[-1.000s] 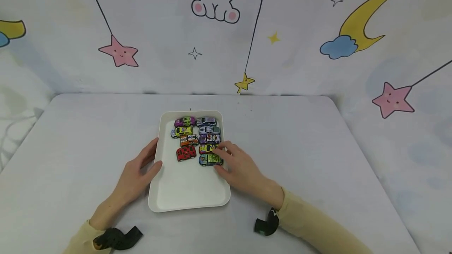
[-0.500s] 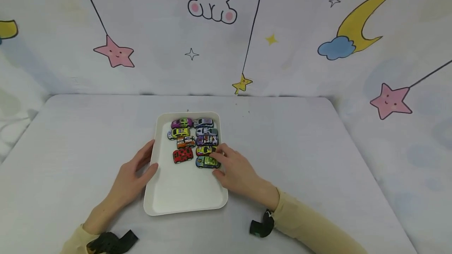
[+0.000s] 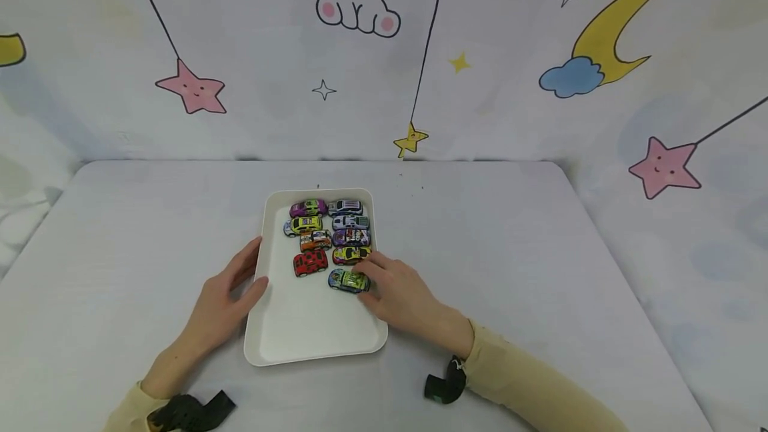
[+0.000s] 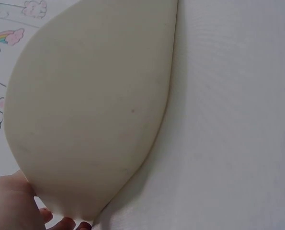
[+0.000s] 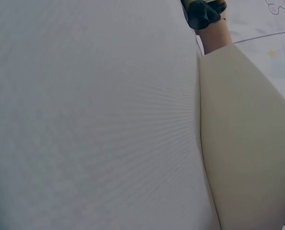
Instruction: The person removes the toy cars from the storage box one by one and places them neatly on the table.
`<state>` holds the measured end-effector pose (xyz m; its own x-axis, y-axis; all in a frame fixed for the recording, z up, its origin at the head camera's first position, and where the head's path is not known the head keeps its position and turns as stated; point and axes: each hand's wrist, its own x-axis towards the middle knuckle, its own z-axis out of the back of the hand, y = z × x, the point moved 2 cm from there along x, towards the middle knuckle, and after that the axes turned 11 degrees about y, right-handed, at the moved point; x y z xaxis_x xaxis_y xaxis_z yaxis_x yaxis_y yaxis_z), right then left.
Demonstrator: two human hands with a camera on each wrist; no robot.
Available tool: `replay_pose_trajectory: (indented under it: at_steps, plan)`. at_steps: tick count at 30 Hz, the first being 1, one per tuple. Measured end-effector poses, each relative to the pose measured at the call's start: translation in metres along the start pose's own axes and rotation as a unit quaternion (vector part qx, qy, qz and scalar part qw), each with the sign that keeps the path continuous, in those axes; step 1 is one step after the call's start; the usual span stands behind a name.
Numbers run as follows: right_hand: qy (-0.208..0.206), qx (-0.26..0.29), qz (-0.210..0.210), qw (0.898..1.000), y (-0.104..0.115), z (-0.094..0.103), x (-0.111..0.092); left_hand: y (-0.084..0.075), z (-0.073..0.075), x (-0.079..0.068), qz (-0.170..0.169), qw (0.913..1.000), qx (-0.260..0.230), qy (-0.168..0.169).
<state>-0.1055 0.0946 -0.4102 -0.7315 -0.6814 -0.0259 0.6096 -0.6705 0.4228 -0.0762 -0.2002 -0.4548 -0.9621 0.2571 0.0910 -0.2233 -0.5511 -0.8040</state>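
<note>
Okay so from where I'm standing, the action is all at the right side of the shallow white rectangular tray (image 3: 300,325), which sits on the white-covered table (image 3: 510,252). The right hand (image 3: 405,289) has its fingers and thumb pinching the right end of a small, glossy green-and-blue toy car (image 3: 349,281), the nearest one in the right-hand row. I'd call the step in hand handling that one car, though I honestly can't tell if it's lifted or just sliding on the tray floor. The left hand (image 3: 219,305) has hold of the tray's left edge, thumb over the rim, fingers outside, so it's probably there to steady things. As for direction, the car's long axis runs mostly left-right, slightly skewed: left end a bit farther away, right end a bit nearer. No clue which end is the nose. It's apart from the small yellow-and-red toy car (image 3: 351,255) on its far side, and lies to the right of and a little nearer than the small red toy car with black spots (image 3: 311,263). My guess is the next move calls for a firm pinch and a light touch, since a clumsy knuckle could easily nudge that yellow-and-red one.
</note>
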Motion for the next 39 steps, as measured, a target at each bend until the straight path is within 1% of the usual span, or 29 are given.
replay_pose_trajectory:
  at_steps: [4,8,14,19,25,30,33,36,39]
  plan:
    - [-0.011,-0.008,0.008,1.0,0.0,-0.001,0.0,-0.001,0.0,0.0,0.001,1.0,-0.001,0.001]
    - [-0.035,-0.01,0.024,0.999,-0.001,-0.002,-0.001,-0.001,0.0,0.0,0.001,1.0,0.0,0.0]
    - [-0.079,0.01,0.066,0.995,-0.006,-0.004,0.001,0.0,0.002,0.0,-0.001,1.0,0.006,-0.002]
    - [-0.127,0.027,0.107,0.986,-0.016,-0.006,-0.001,0.001,0.0,0.001,0.003,1.0,0.01,0.0]
    - [-0.195,0.047,0.144,0.969,-0.03,-0.008,-0.004,-0.001,-0.001,0.0,0.013,0.9998,0.017,0.005]
    - [-0.238,0.068,0.155,0.956,-0.04,-0.007,-0.005,-0.001,0.0,0.001,0.013,0.9998,0.016,0.003]
    - [-0.257,0.073,0.155,0.951,-0.047,-0.006,-0.005,-0.001,0.0,0.001,0.012,0.9998,0.015,0.003]
    - [-0.271,0.072,0.148,0.948,-0.055,-0.003,-0.004,0.0,-0.001,0.001,0.012,0.9998,0.016,0.004]
    - [-0.28,0.063,0.135,0.948,-0.065,-0.001,-0.001,0.001,0.0,0.001,0.014,0.9998,0.017,0.004]
